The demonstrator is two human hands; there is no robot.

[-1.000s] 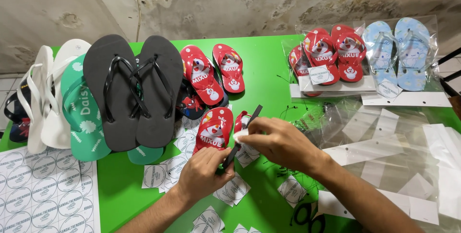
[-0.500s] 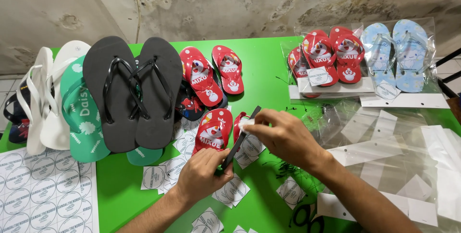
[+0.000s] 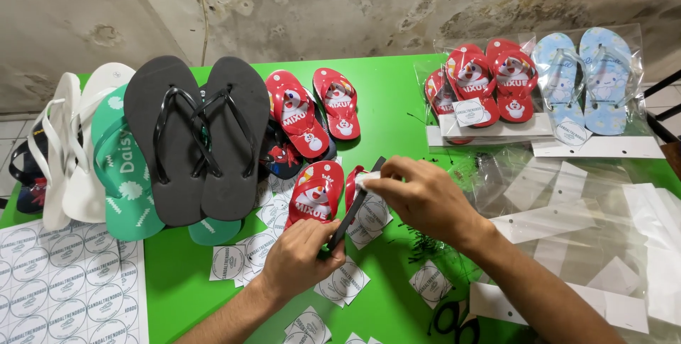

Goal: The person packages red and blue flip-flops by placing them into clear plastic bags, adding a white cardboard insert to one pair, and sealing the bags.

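Green counter (image 3: 397,103) carries everything, and from the left edge it begins with a sheet of round stickers (image 3: 64,280) lying flat at the near corner. Behind it white flip-flops (image 3: 67,152) stand stacked on edge beside a teal flip-flop (image 3: 120,174), and a big pair of black flip-flops (image 3: 202,138) lies across them, soles down. Next come small red children's flip-flops (image 3: 298,113) fanned out, one resting on a dark printed one. Loose square labels (image 3: 245,255) are scattered on the counter just in front. The left hand (image 3: 301,259) is clamped around the lower end of a slim black tool (image 3: 355,206), which slants up between a small red flip-flop (image 3: 316,195) and the right hand (image 3: 418,198). The right hand's fingers are pinched together on a white label (image 3: 363,179) at the strap of a second red flip-flop, mostly hidden under that hand. Further right, bagged red pairs (image 3: 489,81) and pale blue pairs (image 3: 589,78) sit against the wall, with empty clear bags (image 3: 567,209) spread near them and black scissors (image 3: 454,323) at the near edge.
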